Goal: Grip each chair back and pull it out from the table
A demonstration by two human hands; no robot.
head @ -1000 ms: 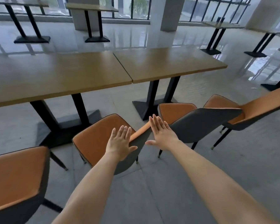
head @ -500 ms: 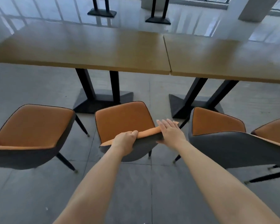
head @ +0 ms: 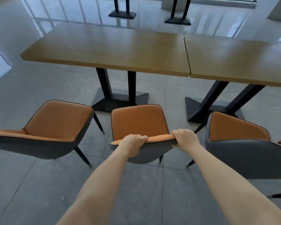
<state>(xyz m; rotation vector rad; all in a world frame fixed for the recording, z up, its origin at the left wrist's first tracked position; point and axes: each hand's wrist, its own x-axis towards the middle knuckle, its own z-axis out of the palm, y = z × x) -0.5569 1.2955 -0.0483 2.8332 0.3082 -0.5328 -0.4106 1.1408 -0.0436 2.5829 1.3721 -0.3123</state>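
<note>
An orange-seated chair (head: 138,120) with a grey shell stands in front of me, facing a long wooden table (head: 107,51). My left hand (head: 132,143) grips the top edge of its backrest near the left end, fingers curled over the orange rim. My right hand (head: 185,138) grips the same backrest at its right end, fingers wrapped over the top and thumb behind. Both arms reach forward from the bottom of the view.
A matching chair (head: 55,125) stands to the left and another chair (head: 240,140) close on the right. A second table (head: 237,60) adjoins the first, both on black pedestal bases (head: 120,98). Grey tiled floor lies behind me; more table bases stand far back.
Both hands went from flat against the backrest to curled around its top edge. The chair now squarely faces the table, where a second ago it stood turned at an angle.
</note>
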